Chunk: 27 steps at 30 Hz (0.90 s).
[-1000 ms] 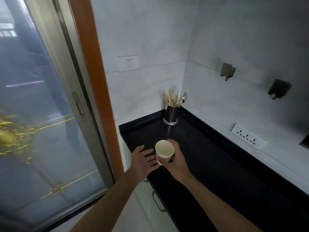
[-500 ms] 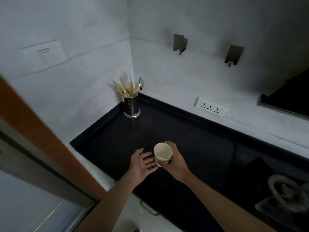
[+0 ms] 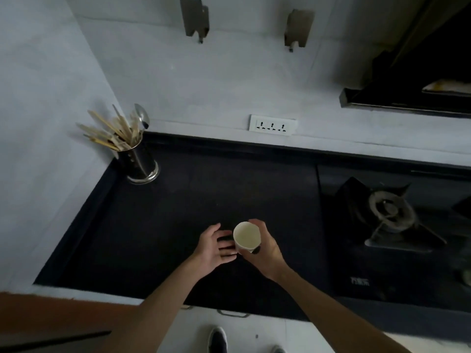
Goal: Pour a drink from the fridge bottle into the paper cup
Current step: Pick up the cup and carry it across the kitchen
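Observation:
A white paper cup with an empty pale inside is held upright over the black countertop, near its front edge. My right hand grips the cup from the right side, fingers curled round its wall. My left hand is just left of the cup with fingers spread and relaxed, fingertips close to or touching the cup's side. No bottle and no fridge are in view.
A steel holder with chopsticks and a spoon stands in the back left corner. A gas burner lies to the right. A wall socket and two wall hooks are behind. My shoes show below the counter.
The view has swung right and down, from the glass door to the counter and stove. Both hands keep the same hold around the cup.

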Motion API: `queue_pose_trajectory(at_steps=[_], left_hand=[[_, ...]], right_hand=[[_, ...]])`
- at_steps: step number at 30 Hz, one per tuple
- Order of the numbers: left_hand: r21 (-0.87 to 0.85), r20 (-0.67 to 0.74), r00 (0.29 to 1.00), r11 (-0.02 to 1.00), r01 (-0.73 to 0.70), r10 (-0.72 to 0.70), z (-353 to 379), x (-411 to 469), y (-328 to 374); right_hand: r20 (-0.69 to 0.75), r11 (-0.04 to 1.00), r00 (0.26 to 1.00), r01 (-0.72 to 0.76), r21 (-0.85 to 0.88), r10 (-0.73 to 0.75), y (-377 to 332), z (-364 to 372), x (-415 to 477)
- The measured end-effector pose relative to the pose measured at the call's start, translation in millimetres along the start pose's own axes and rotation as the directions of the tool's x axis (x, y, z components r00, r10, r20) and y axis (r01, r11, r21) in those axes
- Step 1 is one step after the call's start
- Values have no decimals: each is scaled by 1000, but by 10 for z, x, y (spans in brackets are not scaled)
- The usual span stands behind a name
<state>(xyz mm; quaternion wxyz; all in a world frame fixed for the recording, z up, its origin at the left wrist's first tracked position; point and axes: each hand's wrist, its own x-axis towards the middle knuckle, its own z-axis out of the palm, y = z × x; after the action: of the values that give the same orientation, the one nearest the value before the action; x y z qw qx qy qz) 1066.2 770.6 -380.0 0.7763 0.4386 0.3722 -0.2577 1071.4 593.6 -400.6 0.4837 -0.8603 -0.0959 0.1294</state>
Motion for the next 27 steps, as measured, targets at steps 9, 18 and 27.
queue_pose_trajectory(at_steps=[9, 18, 27], left_hand=[[196, 73, 996, 980, 44, -59, -46, 161, 198], [269, 125, 988, 962, 55, -92, -51, 128, 299], [578, 198, 975, 791, -201, 103, 1, 68, 457]], right_hand=[[-119, 996, 989, -86, 2, 85, 60, 127, -19], [-162, 991, 979, -128, -24, 123, 48, 233, -3], [-37, 981, 989, -146, -131, 142, 32, 73, -11]])
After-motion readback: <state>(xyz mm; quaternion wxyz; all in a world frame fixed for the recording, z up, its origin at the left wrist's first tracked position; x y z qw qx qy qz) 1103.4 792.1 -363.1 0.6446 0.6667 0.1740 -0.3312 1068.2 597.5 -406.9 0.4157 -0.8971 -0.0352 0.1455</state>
